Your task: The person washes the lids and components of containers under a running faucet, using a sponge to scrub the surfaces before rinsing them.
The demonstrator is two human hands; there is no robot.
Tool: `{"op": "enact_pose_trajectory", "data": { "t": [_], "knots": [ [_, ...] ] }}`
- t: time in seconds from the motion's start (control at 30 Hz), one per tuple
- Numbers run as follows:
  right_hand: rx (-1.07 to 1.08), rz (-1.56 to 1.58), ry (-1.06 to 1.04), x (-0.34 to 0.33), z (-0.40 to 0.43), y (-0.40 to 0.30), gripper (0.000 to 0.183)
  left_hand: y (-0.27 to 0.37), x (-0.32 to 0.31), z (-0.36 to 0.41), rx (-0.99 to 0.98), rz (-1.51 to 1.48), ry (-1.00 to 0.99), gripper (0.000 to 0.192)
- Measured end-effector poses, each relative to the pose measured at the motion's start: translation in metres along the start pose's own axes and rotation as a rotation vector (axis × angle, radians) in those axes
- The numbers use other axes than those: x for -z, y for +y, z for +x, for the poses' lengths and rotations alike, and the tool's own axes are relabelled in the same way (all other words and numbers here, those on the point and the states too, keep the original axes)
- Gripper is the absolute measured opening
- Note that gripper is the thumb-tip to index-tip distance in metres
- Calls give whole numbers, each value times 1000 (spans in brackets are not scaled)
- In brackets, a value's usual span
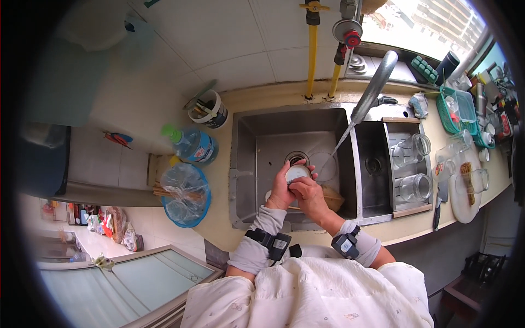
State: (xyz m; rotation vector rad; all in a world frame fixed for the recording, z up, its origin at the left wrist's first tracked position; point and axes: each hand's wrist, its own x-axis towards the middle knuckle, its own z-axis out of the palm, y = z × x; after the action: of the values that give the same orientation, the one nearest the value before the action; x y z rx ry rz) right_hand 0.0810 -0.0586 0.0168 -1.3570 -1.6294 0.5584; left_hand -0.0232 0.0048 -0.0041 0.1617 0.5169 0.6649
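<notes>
My left hand (pixel 280 186) cradles a round jar lid (pixel 298 174), its whitish inside turned up and its rim gold-coloured. Against the lid's near edge press the curled fingers of my right hand (pixel 309 195). Both hands are over the large basin of a stainless steel sink (pixel 270 119), just in front of the drain (pixel 297 157). To their right a thin stream of water (pixel 342 138) runs from the metal faucet (pixel 375 88) into the basin. A tan object (pixel 332 197), partly hidden by my right hand, lies on the basin floor.
Glass jars (pixel 414 187) lie in the rack right of the narrow basin. Beyond them are a kitchen knife (pixel 440 203) and a round cutting board (pixel 466 211). A large plastic bottle (pixel 199 144) and a blue-rimmed bowl covered with plastic (pixel 184 194) stand left.
</notes>
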Motion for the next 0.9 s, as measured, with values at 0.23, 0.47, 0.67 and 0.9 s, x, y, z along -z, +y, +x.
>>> {"op": "enact_pose_trajectory", "data": {
  "t": [0.23, 0.47, 0.67, 0.9],
  "knots": [
    [-11, -315, 47, -5, 11, 31, 20, -15, 11, 4, -136, -20, 113, 50],
    [-69, -133, 201, -15, 17, 18, 14, -11, 4, 8, -81, 28, 14, 52],
    [202, 49, -296, 17, 14, 24, 17, 8, 8, 0, -44, 158, 26, 50],
    [406, -320, -463, 47, 19, 44, 4, 1, 11, 8, -55, 182, 85, 48]
  ]
}}
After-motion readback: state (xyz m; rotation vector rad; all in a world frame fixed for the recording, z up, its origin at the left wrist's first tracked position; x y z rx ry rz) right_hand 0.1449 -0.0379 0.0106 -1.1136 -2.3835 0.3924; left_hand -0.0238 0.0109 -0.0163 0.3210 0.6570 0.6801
